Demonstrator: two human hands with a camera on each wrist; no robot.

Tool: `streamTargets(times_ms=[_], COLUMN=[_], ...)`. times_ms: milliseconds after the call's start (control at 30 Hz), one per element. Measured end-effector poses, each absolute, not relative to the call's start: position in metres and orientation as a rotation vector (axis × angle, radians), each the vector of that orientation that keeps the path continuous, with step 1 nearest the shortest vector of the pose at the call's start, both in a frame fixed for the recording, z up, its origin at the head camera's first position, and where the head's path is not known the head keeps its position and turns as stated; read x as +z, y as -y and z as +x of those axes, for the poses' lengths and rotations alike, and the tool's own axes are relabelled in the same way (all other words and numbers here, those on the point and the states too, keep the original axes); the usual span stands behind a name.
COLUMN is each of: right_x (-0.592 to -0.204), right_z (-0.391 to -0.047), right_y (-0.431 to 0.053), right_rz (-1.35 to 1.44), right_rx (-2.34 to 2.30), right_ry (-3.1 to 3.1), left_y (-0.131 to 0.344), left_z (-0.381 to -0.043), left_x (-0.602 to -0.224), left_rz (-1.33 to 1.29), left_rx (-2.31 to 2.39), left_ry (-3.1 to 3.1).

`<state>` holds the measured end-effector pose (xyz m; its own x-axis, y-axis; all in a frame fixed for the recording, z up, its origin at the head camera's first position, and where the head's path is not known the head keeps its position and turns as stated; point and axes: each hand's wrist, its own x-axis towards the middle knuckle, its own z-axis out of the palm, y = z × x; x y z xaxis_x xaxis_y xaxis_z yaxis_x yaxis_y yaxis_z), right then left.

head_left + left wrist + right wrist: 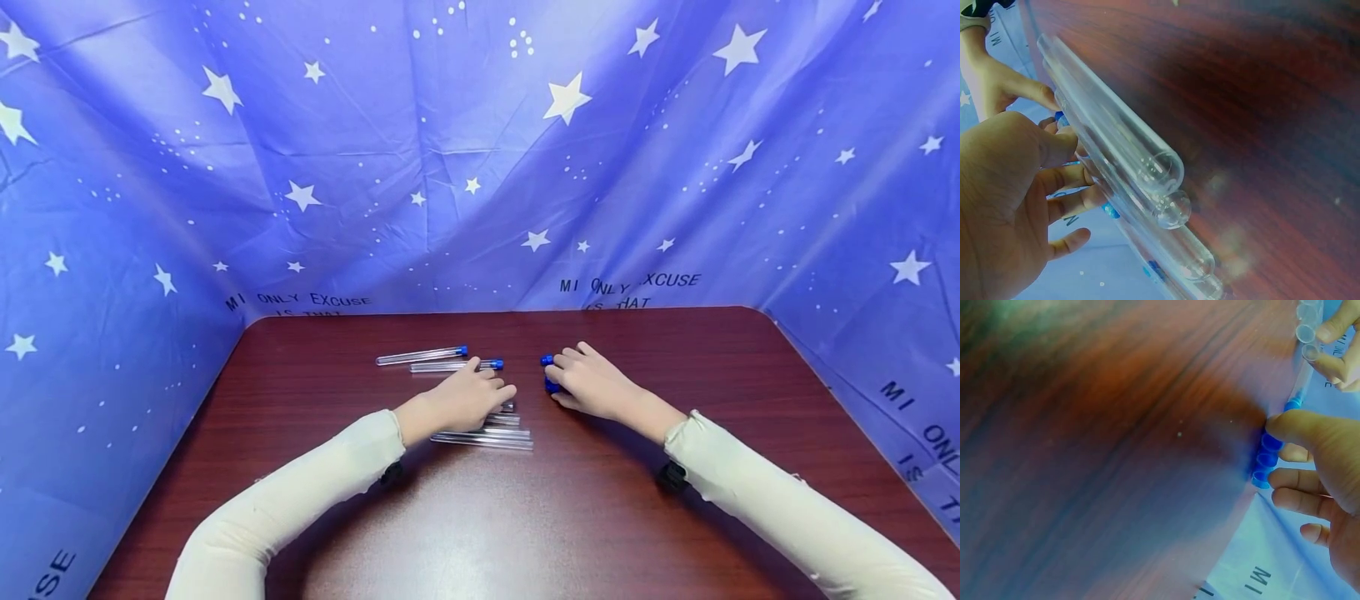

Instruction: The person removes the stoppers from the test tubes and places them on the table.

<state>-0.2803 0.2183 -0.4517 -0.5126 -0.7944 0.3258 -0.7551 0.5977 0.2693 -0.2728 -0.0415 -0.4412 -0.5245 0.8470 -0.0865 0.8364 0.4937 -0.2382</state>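
My left hand (467,400) is over a row of clear test tubes (495,440) lying side by side on the table. Its thumb and index finger pinch one tube near the open end, while the other fingers stay loose. Rounded tube bottoms (1163,172) point toward the left wrist camera. To the right, my right hand (596,383) pinches a blue cap (1271,441) between thumb and index finger. More blue caps (1260,480) stand in a line under its fingers, partly hidden.
Two test tubes with blue caps, a farther one (420,357) and a nearer one (442,367), lie beyond my left hand. The dark red wooden table (465,525) ends at a blue star-printed curtain (420,167) behind and at both sides.
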Motion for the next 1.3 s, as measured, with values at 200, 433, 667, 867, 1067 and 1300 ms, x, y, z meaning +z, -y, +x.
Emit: streamTargets(times_ms=[200,433,667,867,1067,1300], right_x=[-0.453,-0.451,-0.451,-0.449,-0.448,-0.447], right_z=[-0.280,-0.282,-0.283,-0.285,-0.284,-0.282], right_y=[-0.218,-0.217,-0.216,-0.215,-0.211,-0.207], right_rz=[1.223,1.222,1.206,1.183,1.156,1.117], right_rx=[-0.128,-0.123,-0.116,-0.118,-0.115,-0.120], right_ry=[2.443,2.450,2.469,2.477,2.497,2.533], left_y=[0.041,0.041,0.041,0.042,0.042,0.040], left_z=[-0.272,-0.273,-0.273,-0.274,-0.274,-0.271], left_x=[-0.444,-0.440,-0.440,-0.439,-0.438,-0.440], left_rz=[-1.512,-1.498,-1.498,-1.492,-1.477,-1.465], left_rx=[0.382,0.366,0.363,0.359,0.354,0.354], left_ry=[2.731,2.747,2.768,2.780,2.783,2.814])
